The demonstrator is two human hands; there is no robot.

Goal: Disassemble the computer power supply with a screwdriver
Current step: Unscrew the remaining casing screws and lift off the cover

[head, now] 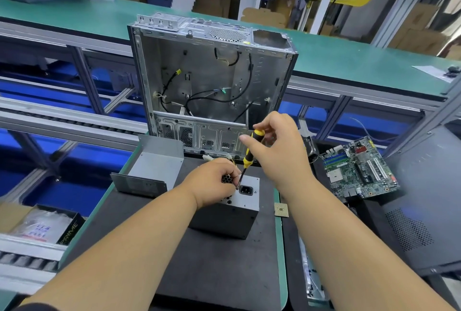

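The left hand [214,181] grips the top of the supply [233,207]. At its 2 o'clock, the right hand [279,151] pinches the screwdriver [249,154], tip down on the supply's top face.

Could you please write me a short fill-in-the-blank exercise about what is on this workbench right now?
1. The right hand holds a yellow and black ____.
2. The left hand steadies the grey ____ on the black mat.
3. The green motherboard lies to the ____ of the power supply.
4. Behind the hands stands an open computer ____.

Missing words: screwdriver; power supply; right; case
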